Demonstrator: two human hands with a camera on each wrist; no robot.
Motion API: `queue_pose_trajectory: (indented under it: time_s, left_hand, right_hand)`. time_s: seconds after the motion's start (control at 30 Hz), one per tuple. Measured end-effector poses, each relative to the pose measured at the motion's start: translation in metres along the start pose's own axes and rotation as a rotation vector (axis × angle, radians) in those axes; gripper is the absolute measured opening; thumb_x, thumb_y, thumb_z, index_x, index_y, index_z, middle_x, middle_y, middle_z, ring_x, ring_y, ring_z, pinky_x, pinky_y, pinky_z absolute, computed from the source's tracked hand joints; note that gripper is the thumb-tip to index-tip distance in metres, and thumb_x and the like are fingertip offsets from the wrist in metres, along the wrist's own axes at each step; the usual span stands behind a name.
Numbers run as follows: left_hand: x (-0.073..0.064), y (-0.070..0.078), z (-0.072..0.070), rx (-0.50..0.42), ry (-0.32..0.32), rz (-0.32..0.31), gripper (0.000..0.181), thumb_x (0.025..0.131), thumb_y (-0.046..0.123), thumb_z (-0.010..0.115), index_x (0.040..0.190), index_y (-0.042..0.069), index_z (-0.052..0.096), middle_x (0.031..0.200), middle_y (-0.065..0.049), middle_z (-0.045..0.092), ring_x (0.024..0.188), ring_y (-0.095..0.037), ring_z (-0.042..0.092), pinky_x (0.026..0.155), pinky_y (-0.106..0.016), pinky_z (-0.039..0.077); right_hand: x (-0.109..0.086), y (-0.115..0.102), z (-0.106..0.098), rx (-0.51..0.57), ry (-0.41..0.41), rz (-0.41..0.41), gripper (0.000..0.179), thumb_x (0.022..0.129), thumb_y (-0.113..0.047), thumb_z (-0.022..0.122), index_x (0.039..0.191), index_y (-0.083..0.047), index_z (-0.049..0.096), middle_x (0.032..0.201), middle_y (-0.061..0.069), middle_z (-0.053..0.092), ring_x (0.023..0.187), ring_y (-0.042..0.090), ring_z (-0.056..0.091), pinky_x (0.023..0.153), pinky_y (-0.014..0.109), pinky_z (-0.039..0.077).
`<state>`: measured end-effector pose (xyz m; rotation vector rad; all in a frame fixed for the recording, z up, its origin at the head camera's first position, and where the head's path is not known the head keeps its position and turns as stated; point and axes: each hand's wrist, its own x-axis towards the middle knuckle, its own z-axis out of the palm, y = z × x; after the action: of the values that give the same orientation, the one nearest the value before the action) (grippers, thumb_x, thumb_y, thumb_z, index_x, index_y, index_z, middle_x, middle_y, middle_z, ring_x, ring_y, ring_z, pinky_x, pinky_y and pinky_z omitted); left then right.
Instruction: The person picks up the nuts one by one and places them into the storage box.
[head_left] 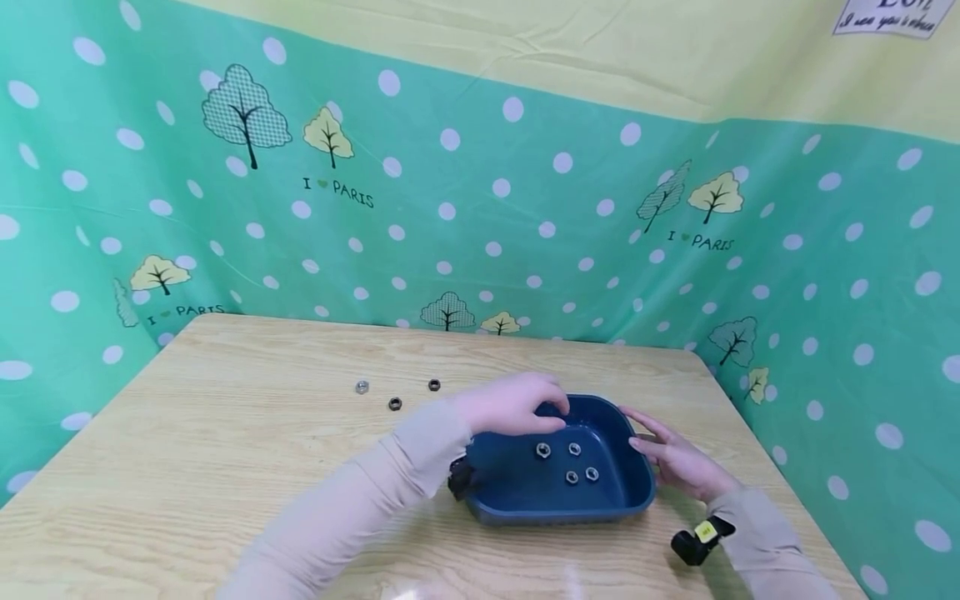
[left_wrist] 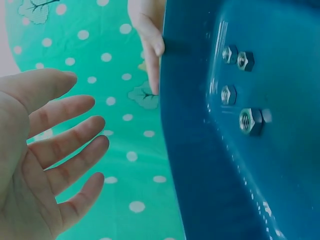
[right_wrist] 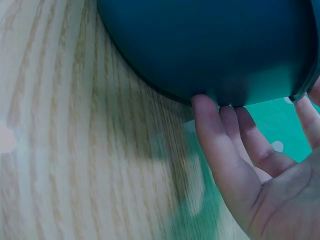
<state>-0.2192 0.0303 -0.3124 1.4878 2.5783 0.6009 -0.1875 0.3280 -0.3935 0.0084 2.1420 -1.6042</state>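
A dark blue plastic box [head_left: 517, 510] stands on the wooden table, with several metal hex nuts [head_left: 574, 449] lying loose on its floor. One nut [left_wrist: 251, 121] looks bigger than the others. My left hand [head_left: 517, 404] hovers over the box's far left part, fingers spread and relaxed, holding nothing. Along the right end of the box, my right hand [head_left: 686, 462] touches the outer wall with fairly straight fingers [right_wrist: 207, 117]; its thumb rests at the rim. The left forearm hides the box's left end.
Left of the box, a silver nut [head_left: 362, 387] and two dark nuts, one nearer [head_left: 395, 404] and one farther right [head_left: 434, 385], lie on the wooden table [head_left: 225, 433]. A green dotted curtain [head_left: 450, 208] hangs behind and beside the table.
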Motion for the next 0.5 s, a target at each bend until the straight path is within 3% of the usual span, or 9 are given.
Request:
queue_pose_trajectory:
  time_s: [0.23,0.5]
  left_hand:
    - [-0.026,-0.008,-0.007,-0.034,0.032,-0.018,0.026,0.095,0.024,0.056,0.114,0.011,0.066,0.113,-0.003,0.062,0.106,-0.016,0.059,0.095,-0.028,0.046]
    - [-0.057,-0.02,-0.006,-0.009,0.063,-0.039,0.022,0.094,0.024,0.057,0.11,0.012,0.067,0.109,-0.001,0.063,0.102,-0.015,0.059,0.091,-0.03,0.048]
  right_hand:
    - [0.001,0.001,-0.003,0.011,-0.025,-0.024,0.067,0.099,-0.03,0.048,0.153,-0.021,0.01,0.152,0.032,0.013,0.124,0.029,0.048,0.09,0.051,0.048]
    - [0.001,0.002,-0.003,0.004,-0.02,-0.021,0.067,0.099,-0.03,0.047,0.152,-0.019,0.009,0.152,0.033,0.013,0.123,0.03,0.048,0.089,0.052,0.049]
